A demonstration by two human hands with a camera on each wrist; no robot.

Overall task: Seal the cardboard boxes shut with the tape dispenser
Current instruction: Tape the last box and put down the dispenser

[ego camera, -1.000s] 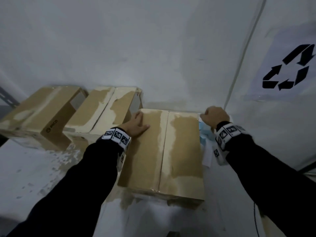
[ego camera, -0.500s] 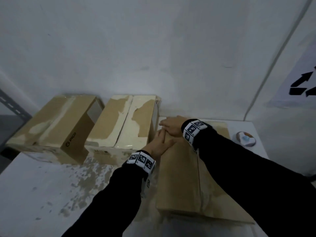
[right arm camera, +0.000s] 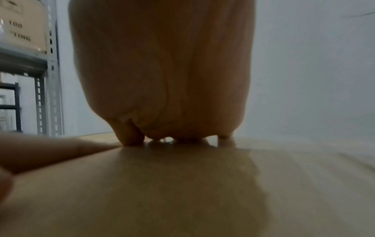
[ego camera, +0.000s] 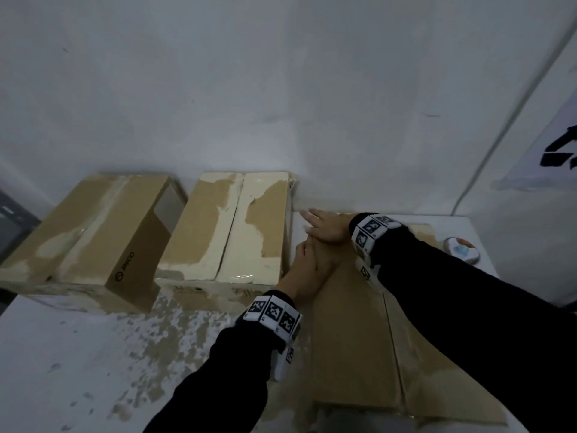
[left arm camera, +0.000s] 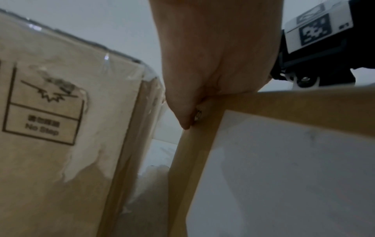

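The nearest brown cardboard box (ego camera: 352, 339) lies closed, its centre seam running away from me. My left hand (ego camera: 309, 267) rests flat on its far left corner, the thumb (left arm camera: 187, 115) pressed down against the box's side (left arm camera: 284, 102). My right hand (ego camera: 324, 228) reaches across and lies flat over the left fingertips on the same corner, fingers straight on the box top (right arm camera: 182, 192). A round tape dispenser (ego camera: 462, 250) with a blue middle sits alone on the table, right of the box. Neither hand holds anything.
Two more cardboard boxes stand along the wall: a middle one (ego camera: 231, 226) wrapped in clear tape, close against my left hand, and a left one (ego camera: 93, 239). The white table (ego camera: 78, 354) has scuffed patches. A metal shelf rack (right arm camera: 46, 80) stands to the left.
My right hand left the box's right side, where it was curled, and crossed to the far left corner over my left hand. The tape dispenser now lies on the table.
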